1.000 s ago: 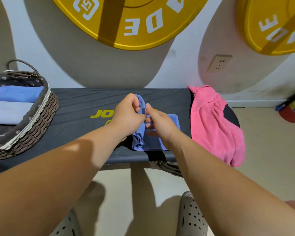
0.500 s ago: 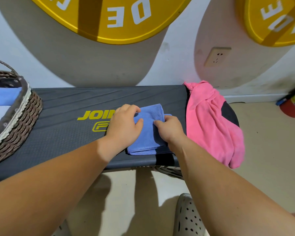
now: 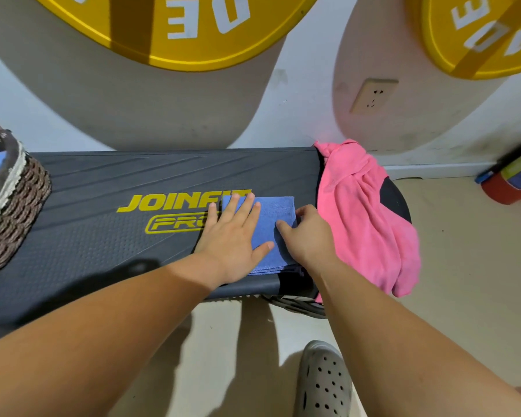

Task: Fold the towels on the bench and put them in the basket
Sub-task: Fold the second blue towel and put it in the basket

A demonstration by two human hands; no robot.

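Centre of frame: a small blue terry towel [image 3: 278, 210], folded to a compact rectangle, lies flat on the dark grey padded table [image 3: 103, 245], partly covering the yellow lettering and close to the near edge.

The left hand [image 3: 230, 236] lies palm down across the towel's left half. Its grip is wide, fingers straight and spread, apparently to press the layers flat and keep them from springing apart.

The right hand [image 3: 309, 236] sits at the towel's right edge. Its grip is narrow, fingers curled over that edge with the thumb on top, apparently pinching the layers to square the fold or to prepare a lift.

Folding of this piece appears complete or nearly so; transfer is not yet done.

Far left edge: the brown woven basket with patterned fabric lining [image 3: 15, 206], well apart from the towel, with open table between and nothing in the path.

Right of centre: a crumpled pink towel [image 3: 364, 218] hangs over the table end, unfolded, just beside the right hand; it could snag on withdrawal.

Top: yellow weight plates [image 3: 169, 25] against the wall.
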